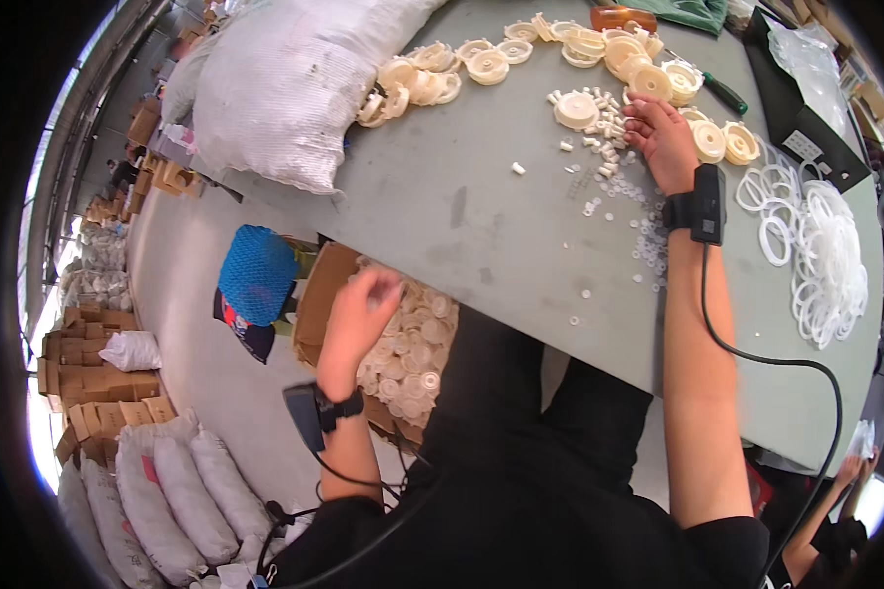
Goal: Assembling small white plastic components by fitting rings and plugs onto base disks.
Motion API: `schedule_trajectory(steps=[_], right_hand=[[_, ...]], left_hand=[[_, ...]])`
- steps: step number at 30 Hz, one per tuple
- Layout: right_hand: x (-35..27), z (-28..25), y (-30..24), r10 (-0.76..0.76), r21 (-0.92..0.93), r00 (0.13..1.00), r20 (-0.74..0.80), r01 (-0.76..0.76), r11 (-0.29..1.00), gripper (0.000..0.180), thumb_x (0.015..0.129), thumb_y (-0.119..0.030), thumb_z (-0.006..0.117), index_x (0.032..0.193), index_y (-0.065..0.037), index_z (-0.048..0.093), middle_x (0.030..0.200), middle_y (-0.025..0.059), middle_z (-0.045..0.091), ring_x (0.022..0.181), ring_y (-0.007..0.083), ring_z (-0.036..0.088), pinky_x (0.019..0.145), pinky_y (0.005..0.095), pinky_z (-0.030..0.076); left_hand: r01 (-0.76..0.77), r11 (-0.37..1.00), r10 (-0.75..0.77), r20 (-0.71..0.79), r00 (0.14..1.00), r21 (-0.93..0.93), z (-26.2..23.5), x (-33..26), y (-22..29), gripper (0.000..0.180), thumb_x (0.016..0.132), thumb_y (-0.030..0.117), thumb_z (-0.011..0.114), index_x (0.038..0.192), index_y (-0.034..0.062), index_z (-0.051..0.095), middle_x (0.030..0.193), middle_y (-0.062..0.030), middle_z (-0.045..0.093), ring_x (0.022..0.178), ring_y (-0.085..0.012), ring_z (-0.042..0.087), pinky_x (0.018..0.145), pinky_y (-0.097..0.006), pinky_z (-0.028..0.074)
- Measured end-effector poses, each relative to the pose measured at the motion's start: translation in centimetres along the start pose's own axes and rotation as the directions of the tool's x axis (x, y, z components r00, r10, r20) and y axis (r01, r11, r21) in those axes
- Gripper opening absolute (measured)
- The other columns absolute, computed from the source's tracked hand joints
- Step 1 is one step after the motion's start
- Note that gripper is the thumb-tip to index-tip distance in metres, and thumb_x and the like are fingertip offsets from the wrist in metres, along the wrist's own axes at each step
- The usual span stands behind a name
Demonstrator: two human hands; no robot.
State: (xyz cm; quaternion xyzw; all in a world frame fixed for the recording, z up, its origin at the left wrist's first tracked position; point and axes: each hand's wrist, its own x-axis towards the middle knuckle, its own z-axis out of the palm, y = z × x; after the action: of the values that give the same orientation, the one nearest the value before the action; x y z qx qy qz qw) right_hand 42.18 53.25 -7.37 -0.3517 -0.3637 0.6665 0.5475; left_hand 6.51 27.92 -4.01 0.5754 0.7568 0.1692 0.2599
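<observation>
My left hand (361, 306) hovers over the near edge of a cardboard box (329, 285) filled with pale round plastic parts (413, 348). Its fingers are curled and smeared by motion; whether they hold anything does not show. On the table, my right hand (661, 137) reaches in with its fingers slightly apart, the tips by small white pegs (614, 128) and just below a cream plastic wheel (649, 84). Nothing is visible in it. Beside the pegs lies another cream wheel (577, 110). Small clear washers (646, 240) are scattered below this hand.
Cream wheel parts (486, 66) line the far side of the grey table (442, 216). A white woven sack (275, 93) rests at its left. White rings (825, 255), a black box (805, 108) and a green-handled screwdriver (725, 93) lie right. Another person's hand (848, 469) shows lower right.
</observation>
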Motion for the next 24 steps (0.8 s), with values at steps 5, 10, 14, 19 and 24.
schedule_trajectory(steps=[5, 10, 14, 19, 24], right_hand=[[-0.4, 0.0, -0.5, -0.02, 0.046, 1.0, -0.017, 0.021, 0.999, 0.024, 0.089, -0.008, 0.054, 0.109, 0.002, 0.058, 0.087, 0.0072, 0.062, 0.069, 0.0116, 0.059, 0.061, 0.0257, 0.053], [-0.9, 0.3, 0.0, -0.013, 0.073, 0.999, -0.038, 0.015, 0.997, 0.023, 0.09, -0.011, 0.053, 0.11, 0.001, 0.057, 0.088, 0.0071, 0.062, 0.07, 0.0119, 0.059, 0.061, 0.0252, 0.052], [-0.9, 0.5, 0.5, 0.045, 0.076, 0.999, 0.028, -0.047, 0.996, 0.026, 0.09, -0.015, 0.056, 0.113, -0.001, 0.056, 0.087, 0.0045, 0.061, 0.072, 0.0111, 0.058, 0.064, 0.0257, 0.052], [-0.4, -1.2, -0.3, -0.038, 0.04, 0.998, -0.04, 0.039, 0.998, 0.028, 0.089, -0.015, 0.057, 0.113, -0.001, 0.057, 0.088, 0.0046, 0.061, 0.072, 0.0108, 0.057, 0.063, 0.0246, 0.051], [0.2, -0.7, 0.1, -0.01, 0.037, 1.0, -0.016, 0.011, 0.999, 0.028, 0.09, -0.013, 0.056, 0.114, 0.001, 0.056, 0.087, 0.0043, 0.061, 0.072, 0.0106, 0.057, 0.063, 0.0236, 0.05]], left_hand=[[-0.563, 0.82, 0.506, -0.332, 0.796, -0.101, 4.9, 10.5, 14.7, 0.036, 0.079, 0.018, 0.067, 0.112, 0.0052, 0.058, 0.104, -0.0102, 0.062, 0.098, -0.0251, 0.059, 0.085, -0.036, 0.046], [-0.492, 0.817, 0.569, -0.282, 0.772, 0.301, 12.4, 19.5, 18.8, 0.041, 0.078, 0.025, 0.066, 0.115, 0.0112, 0.058, 0.114, -0.0082, 0.058, 0.104, -0.0297, 0.055, 0.085, -0.044, 0.044], [-0.501, 0.818, 0.575, -0.398, 0.715, 0.281, 13.5, 19.8, 18.2, 0.04, 0.078, 0.028, 0.065, 0.115, 0.0132, 0.058, 0.112, -0.0069, 0.058, 0.102, -0.0283, 0.055, 0.082, -0.044, 0.043], [-0.511, 0.839, 0.53, -0.489, 0.693, 0.185, 11.4, 17.4, 19.3, 0.039, 0.078, 0.027, 0.066, 0.113, 0.0117, 0.058, 0.114, -0.0074, 0.058, 0.105, -0.0264, 0.055, 0.085, -0.044, 0.039], [-0.661, 0.745, 0.509, -0.566, 0.649, -0.089, 6.7, 12.1, 15.5, 0.042, 0.074, 0.02, 0.069, 0.113, 0.0068, 0.057, 0.111, -0.0106, 0.059, 0.101, -0.0296, 0.057, 0.085, -0.04, 0.041]])
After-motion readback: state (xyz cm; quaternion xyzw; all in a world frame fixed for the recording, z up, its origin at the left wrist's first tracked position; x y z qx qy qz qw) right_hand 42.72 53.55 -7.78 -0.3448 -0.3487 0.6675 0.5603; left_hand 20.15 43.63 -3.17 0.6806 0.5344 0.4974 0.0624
